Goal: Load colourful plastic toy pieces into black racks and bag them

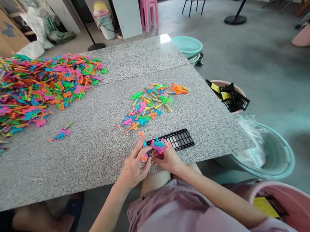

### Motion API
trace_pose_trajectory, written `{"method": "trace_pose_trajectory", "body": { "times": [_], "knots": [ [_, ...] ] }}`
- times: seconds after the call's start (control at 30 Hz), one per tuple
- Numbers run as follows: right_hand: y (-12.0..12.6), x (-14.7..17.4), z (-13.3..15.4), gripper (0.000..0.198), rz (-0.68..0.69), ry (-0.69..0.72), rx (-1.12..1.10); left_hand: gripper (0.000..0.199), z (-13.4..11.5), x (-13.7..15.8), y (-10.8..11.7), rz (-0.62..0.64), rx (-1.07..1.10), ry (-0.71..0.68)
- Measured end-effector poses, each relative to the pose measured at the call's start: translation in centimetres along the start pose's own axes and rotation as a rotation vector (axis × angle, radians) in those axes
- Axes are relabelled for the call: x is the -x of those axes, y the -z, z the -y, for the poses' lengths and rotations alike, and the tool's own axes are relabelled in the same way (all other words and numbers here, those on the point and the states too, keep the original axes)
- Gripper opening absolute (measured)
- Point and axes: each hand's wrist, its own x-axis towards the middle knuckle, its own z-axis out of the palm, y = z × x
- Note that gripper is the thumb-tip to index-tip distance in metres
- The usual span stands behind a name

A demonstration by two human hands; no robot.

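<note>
A black plastic basket (181, 140), with an open grid of slots, lies near the table's front edge. At its left end my left hand (134, 167) has its fingers closed around small plastic toys in blue, pink and orange. My right hand (169, 160) pinches at a blue and pink plastic toy (159, 144) over the same end of the basket. The fingertips of both hands almost meet there, and their exact hold is partly hidden. Just beyond the basket, a loose cluster of bright plastic toys (148, 107) lies on the speckled table (99, 145).
A large heap of similar toys (33, 89) covers the table's left side, with a few stray toys (61, 134) nearer. Right of the table stand a tub with black baskets (230, 95), a green tub with plastic bags (282, 153) and a pink tub (301, 203). Someone's leg (43, 222) shows lower left.
</note>
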Motion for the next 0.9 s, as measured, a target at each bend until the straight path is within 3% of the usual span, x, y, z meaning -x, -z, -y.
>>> {"method": "trace_pose_trajectory", "body": {
  "times": [0.13,0.27,0.37,0.47,0.5,0.57,0.63,0.7,0.77,0.9],
  "knots": [
    [0.0,-1.0,1.2,0.010,0.005,-0.009,0.462,0.042,-0.3,-0.4,-0.1,0.027,-0.009,0.067],
    [-0.3,-0.8,2.5,0.023,0.106,0.036,0.604,0.052,-0.4,-0.4,0.1,0.046,-0.005,0.096],
    [0.3,-0.8,2.1,0.023,0.127,0.120,0.547,0.053,-0.1,-0.1,0.2,0.023,-0.026,0.036],
    [3.6,-3.2,0.9,0.020,0.166,0.136,0.412,0.049,0.3,0.2,-0.1,-0.022,-0.095,-0.027],
    [5.3,-4.7,0.6,0.019,0.106,0.098,0.395,0.046,0.4,0.2,-0.3,-0.048,-0.115,-0.045],
    [8.9,-8.3,0.3,0.021,-0.204,-0.038,0.447,0.039,0.7,0.2,-0.6,-0.102,-0.138,-0.086],
    [12.1,-11.9,0.4,0.032,-0.404,-0.189,0.512,0.037,0.9,0.0,-1.0,-0.136,-0.158,-0.134],
    [14.2,-14.4,0.6,0.034,-0.385,-0.288,0.508,0.038,1.2,-0.1,-1.2,-0.133,-0.194,-0.160],
    [15.1,-15.3,0.5,0.022,-0.284,-0.318,0.458,0.039,1.4,0.0,-1.3,-0.122,-0.232,-0.169],
    [14.1,-12.1,-0.9,0.004,-0.177,-0.287,0.300,0.037,1.4,0.2,-1.2,-0.094,-0.232,-0.150]
  ]
}}
